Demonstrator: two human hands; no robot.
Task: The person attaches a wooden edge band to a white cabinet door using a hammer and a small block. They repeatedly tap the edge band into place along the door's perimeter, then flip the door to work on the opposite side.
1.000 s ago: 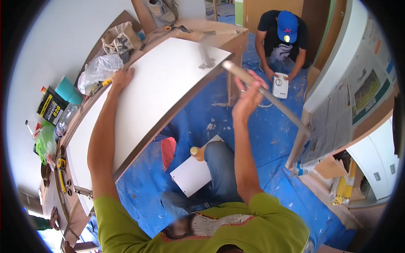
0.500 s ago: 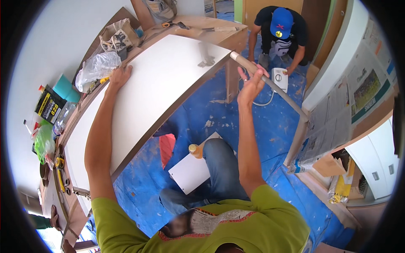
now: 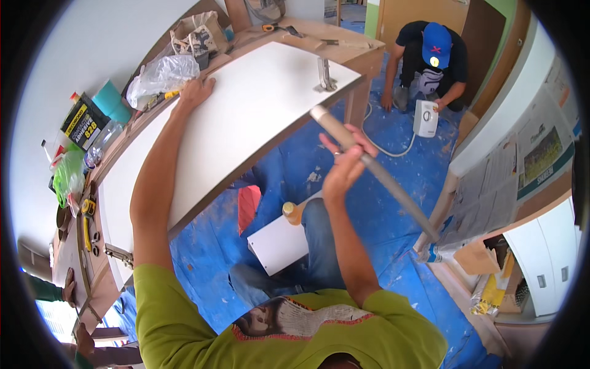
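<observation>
The rod (image 3: 382, 179) slants over the blue sheet (image 3: 295, 161), right of the panel (image 3: 239, 123), its long axis running from far left to near right and its pale end pointing far left, close to the panel's right edge; the right hand (image 3: 344, 171) pinches it between thumb and fingers. The panel stretches from near left to far right, a hinge (image 3: 324, 75) at its far end, and the left hand (image 3: 195, 95) rests on its left edge beside a plastic bag (image 3: 163, 79), its finger spread impossible to tell.
</observation>
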